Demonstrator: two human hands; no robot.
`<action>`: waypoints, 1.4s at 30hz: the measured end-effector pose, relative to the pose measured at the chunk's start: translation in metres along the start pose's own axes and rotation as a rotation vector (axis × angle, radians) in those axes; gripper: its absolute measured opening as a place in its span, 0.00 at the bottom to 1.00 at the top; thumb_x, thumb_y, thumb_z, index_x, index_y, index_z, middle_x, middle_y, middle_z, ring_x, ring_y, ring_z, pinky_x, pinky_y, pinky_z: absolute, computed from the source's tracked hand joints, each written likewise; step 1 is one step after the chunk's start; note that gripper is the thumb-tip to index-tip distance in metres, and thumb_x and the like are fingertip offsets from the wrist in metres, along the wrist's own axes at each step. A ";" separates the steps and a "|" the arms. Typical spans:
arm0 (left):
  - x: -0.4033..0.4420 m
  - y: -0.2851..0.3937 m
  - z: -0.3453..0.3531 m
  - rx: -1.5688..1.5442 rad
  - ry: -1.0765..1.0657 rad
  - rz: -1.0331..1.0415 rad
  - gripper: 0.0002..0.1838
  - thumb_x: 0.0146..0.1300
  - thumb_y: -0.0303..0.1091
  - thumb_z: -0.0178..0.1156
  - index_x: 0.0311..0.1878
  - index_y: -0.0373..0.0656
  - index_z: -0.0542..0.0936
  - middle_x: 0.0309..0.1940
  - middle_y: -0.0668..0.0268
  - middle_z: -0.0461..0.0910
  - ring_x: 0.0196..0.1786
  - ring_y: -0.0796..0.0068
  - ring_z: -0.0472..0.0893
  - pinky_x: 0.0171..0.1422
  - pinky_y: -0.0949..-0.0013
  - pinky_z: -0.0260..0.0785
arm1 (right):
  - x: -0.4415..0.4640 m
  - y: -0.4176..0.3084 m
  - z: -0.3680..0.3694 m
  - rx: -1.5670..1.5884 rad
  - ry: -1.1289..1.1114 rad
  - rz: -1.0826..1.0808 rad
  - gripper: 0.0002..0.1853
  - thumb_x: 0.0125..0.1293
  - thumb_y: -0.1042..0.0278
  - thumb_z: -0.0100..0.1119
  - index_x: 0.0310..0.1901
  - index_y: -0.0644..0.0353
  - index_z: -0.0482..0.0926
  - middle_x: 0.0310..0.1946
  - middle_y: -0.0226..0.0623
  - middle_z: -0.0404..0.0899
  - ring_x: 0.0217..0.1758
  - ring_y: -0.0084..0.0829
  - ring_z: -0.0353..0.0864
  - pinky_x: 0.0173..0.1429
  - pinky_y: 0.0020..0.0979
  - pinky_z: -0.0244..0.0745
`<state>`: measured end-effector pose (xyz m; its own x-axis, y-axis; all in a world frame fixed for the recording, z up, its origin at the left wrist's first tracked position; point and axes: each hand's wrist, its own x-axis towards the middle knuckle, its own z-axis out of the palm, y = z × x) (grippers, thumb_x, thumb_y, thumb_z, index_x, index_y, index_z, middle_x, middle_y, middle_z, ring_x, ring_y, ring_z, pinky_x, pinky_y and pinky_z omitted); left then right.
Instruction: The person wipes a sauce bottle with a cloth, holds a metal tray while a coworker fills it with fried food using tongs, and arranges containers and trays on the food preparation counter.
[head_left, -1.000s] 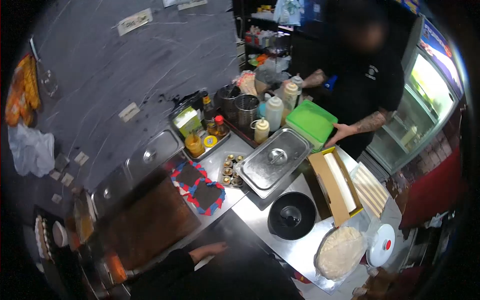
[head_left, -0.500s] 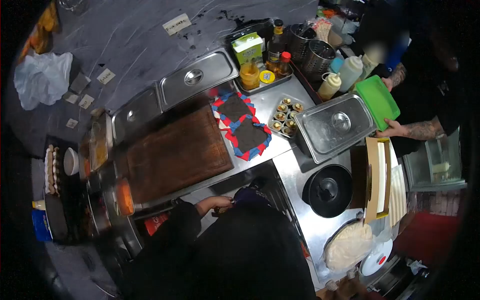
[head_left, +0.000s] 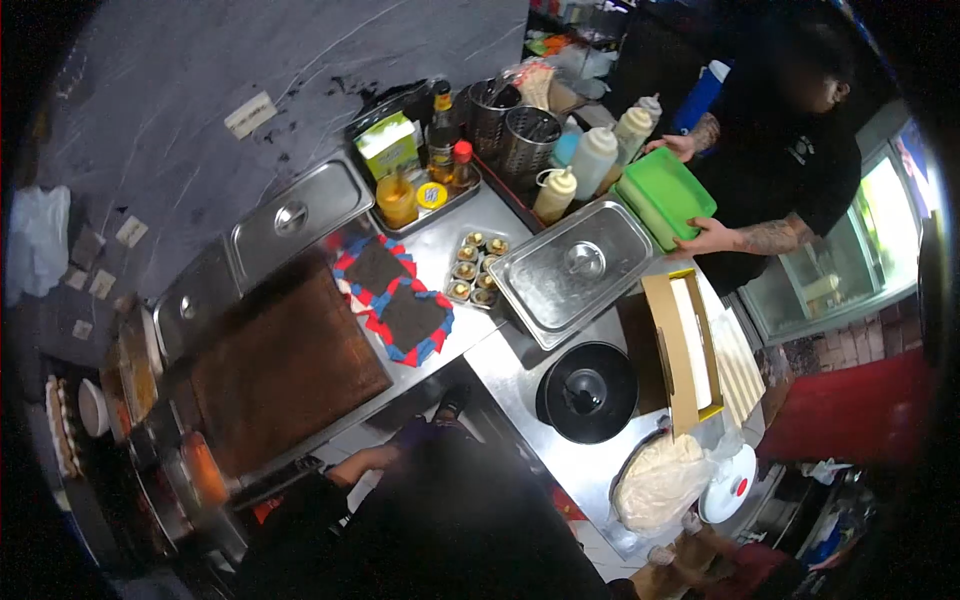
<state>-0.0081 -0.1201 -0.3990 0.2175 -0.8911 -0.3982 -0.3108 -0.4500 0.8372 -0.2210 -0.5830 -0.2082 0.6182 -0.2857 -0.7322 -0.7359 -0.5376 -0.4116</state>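
My left hand [head_left: 368, 462] is low in front of my dark clothing, just below the counter's front edge. Its fingers are partly lost against the cloth, so I cannot make out whether they grip anything. My right hand does not show clearly in the view. Above the left hand lies a dark brown board [head_left: 285, 370]. To the board's right rest two dark pieces with red, white and blue edging [head_left: 415, 315]. Farther right, several small filled rolls [head_left: 478, 268] sit in a clear tray beside a lidded steel pan [head_left: 545, 285].
Across the counter a co-worker's hands [head_left: 705, 237] hold a green container [head_left: 665, 195]. A black pan [head_left: 588, 392], an open cardboard box [head_left: 655, 315] and a bagged pale flat stack [head_left: 655, 485] occupy the right counter. Squeeze bottles [head_left: 597, 155] and a sauce tray [head_left: 440, 210] stand behind.
The view has swung right, so the counter items appear shifted left. My left hand stays low by my body. The co-worker still holds the green container and more of that person shows.
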 end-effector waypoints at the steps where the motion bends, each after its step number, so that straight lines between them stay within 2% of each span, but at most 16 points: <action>1: -0.001 0.037 -0.028 -0.264 0.028 -0.338 0.10 0.54 0.33 0.54 0.34 0.37 0.80 0.31 0.50 0.78 0.32 0.55 0.77 0.38 0.55 0.68 | -0.001 0.001 0.002 0.006 0.001 0.006 0.15 0.59 0.59 0.51 0.46 0.56 0.75 0.36 0.49 0.78 0.41 0.46 0.78 0.45 0.36 0.73; 2: -0.003 0.102 -0.075 -0.537 0.156 -0.667 0.09 0.52 0.32 0.54 0.31 0.38 0.80 0.29 0.50 0.78 0.31 0.54 0.77 0.35 0.54 0.68 | 0.000 0.002 0.003 0.009 -0.001 0.011 0.16 0.59 0.59 0.51 0.46 0.56 0.75 0.36 0.49 0.78 0.41 0.46 0.78 0.45 0.37 0.73; 4: 0.004 0.106 -0.096 0.199 -0.067 -0.427 0.08 0.50 0.31 0.55 0.30 0.39 0.80 0.29 0.50 0.78 0.31 0.51 0.78 0.32 0.54 0.68 | 0.000 0.004 0.007 0.011 -0.003 0.015 0.16 0.59 0.59 0.51 0.46 0.56 0.75 0.36 0.49 0.78 0.41 0.47 0.78 0.45 0.37 0.73; 6: 0.005 0.112 -0.108 0.410 0.075 -0.191 0.08 0.47 0.31 0.55 0.29 0.39 0.80 0.28 0.49 0.77 0.34 0.49 0.78 0.33 0.55 0.69 | 0.001 0.006 0.010 0.009 -0.010 0.016 0.16 0.59 0.59 0.51 0.46 0.55 0.75 0.36 0.49 0.78 0.41 0.47 0.78 0.45 0.37 0.73; 8: 0.026 0.159 -0.142 0.155 0.301 -0.588 0.09 0.49 0.33 0.56 0.27 0.37 0.80 0.29 0.49 0.77 0.34 0.51 0.78 0.36 0.57 0.71 | 0.004 0.007 0.012 0.004 -0.020 0.015 0.16 0.59 0.59 0.51 0.47 0.55 0.75 0.36 0.49 0.78 0.41 0.48 0.78 0.45 0.37 0.73; 10: 0.052 0.178 -0.169 -0.167 0.668 -0.480 0.13 0.54 0.38 0.56 0.31 0.35 0.79 0.32 0.52 0.79 0.35 0.56 0.80 0.39 0.61 0.74 | 0.006 0.006 0.014 -0.003 -0.034 0.014 0.16 0.59 0.59 0.51 0.47 0.55 0.75 0.36 0.49 0.79 0.41 0.48 0.78 0.45 0.37 0.73; 12: 0.081 0.213 -0.215 -1.056 0.737 -0.459 0.19 0.60 0.44 0.54 0.41 0.35 0.76 0.37 0.55 0.79 0.38 0.60 0.81 0.40 0.64 0.75 | 0.007 0.004 0.013 -0.021 -0.058 0.004 0.16 0.59 0.59 0.51 0.47 0.55 0.75 0.36 0.49 0.79 0.41 0.49 0.78 0.44 0.38 0.73; 20: 0.207 0.158 -0.298 -1.527 1.324 -0.326 0.21 0.60 0.41 0.56 0.48 0.32 0.69 0.41 0.52 0.76 0.40 0.60 0.80 0.38 0.59 0.77 | -0.014 -0.146 -0.086 -0.075 -0.019 -0.213 0.15 0.59 0.58 0.51 0.45 0.54 0.76 0.28 0.49 0.79 0.32 0.51 0.79 0.39 0.40 0.75; 21: 0.210 0.157 -0.299 -1.478 1.382 -0.346 0.18 0.59 0.37 0.57 0.45 0.32 0.70 0.38 0.52 0.76 0.36 0.61 0.80 0.34 0.61 0.77 | -0.018 -0.174 -0.102 0.004 0.093 -0.360 0.13 0.60 0.67 0.52 0.45 0.62 0.76 0.28 0.40 0.81 0.34 0.29 0.81 0.40 0.29 0.73; 22: 0.211 0.155 -0.300 -1.427 1.441 -0.366 0.15 0.58 0.34 0.58 0.43 0.32 0.72 0.35 0.53 0.77 0.32 0.62 0.81 0.31 0.62 0.78 | -0.013 -0.197 -0.108 0.211 0.147 -0.372 0.11 0.61 0.70 0.51 0.45 0.61 0.75 0.28 0.38 0.81 0.32 0.26 0.81 0.39 0.28 0.73; 24: 0.202 0.147 -0.297 -1.441 1.419 -0.358 0.09 0.56 0.28 0.57 0.37 0.33 0.74 0.28 0.55 0.77 0.25 0.65 0.80 0.26 0.66 0.77 | -0.002 -0.245 -0.127 0.227 0.317 -0.557 0.11 0.60 0.69 0.53 0.44 0.62 0.74 0.34 0.42 0.81 0.37 0.34 0.82 0.40 0.29 0.75; 28: 0.161 0.136 -0.278 -1.431 1.455 -0.242 0.04 0.54 0.25 0.56 0.28 0.35 0.71 0.24 0.58 0.76 0.23 0.67 0.79 0.25 0.67 0.77 | 0.066 -0.309 -0.135 0.788 0.344 -0.599 0.12 0.59 0.74 0.53 0.45 0.64 0.72 0.32 0.31 0.75 0.35 0.21 0.73 0.42 0.21 0.68; 32: 0.117 0.122 -0.261 -1.299 1.404 -0.179 0.02 0.55 0.24 0.53 0.30 0.35 0.71 0.28 0.57 0.77 0.32 0.67 0.80 0.37 0.69 0.77 | 0.142 -0.333 -0.137 0.713 0.488 -0.541 0.15 0.57 0.68 0.56 0.44 0.67 0.71 0.31 0.37 0.75 0.36 0.24 0.74 0.42 0.22 0.68; 35: 0.081 0.143 -0.265 -1.208 1.364 -0.169 0.05 0.53 0.21 0.53 0.24 0.37 0.69 0.23 0.60 0.75 0.24 0.70 0.79 0.31 0.71 0.77 | 0.214 -0.329 -0.132 0.625 0.779 -0.428 0.17 0.58 0.65 0.57 0.42 0.69 0.69 0.29 0.40 0.74 0.31 0.26 0.75 0.35 0.25 0.69; 39: 0.035 0.169 -0.273 -1.187 1.354 -0.162 0.04 0.52 0.19 0.49 0.24 0.35 0.67 0.29 0.56 0.75 0.35 0.61 0.81 0.40 0.67 0.77 | 0.209 -0.335 -0.148 0.774 0.465 -0.328 0.20 0.58 0.60 0.58 0.39 0.70 0.67 0.23 0.42 0.74 0.20 0.28 0.74 0.24 0.30 0.69; 42: -0.006 0.193 -0.284 -1.127 1.337 -0.121 0.03 0.54 0.20 0.48 0.27 0.32 0.69 0.28 0.55 0.76 0.35 0.61 0.81 0.41 0.64 0.77 | 0.208 -0.343 -0.133 0.717 0.552 -0.282 0.15 0.53 0.64 0.58 0.34 0.68 0.70 0.23 0.43 0.75 0.24 0.35 0.77 0.29 0.34 0.71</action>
<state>0.1930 -0.1853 -0.1289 0.9136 0.0576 -0.4026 0.3743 0.2682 0.8877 0.1966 -0.5640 -0.1473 0.7071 -0.6533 -0.2707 -0.4204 -0.0806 -0.9037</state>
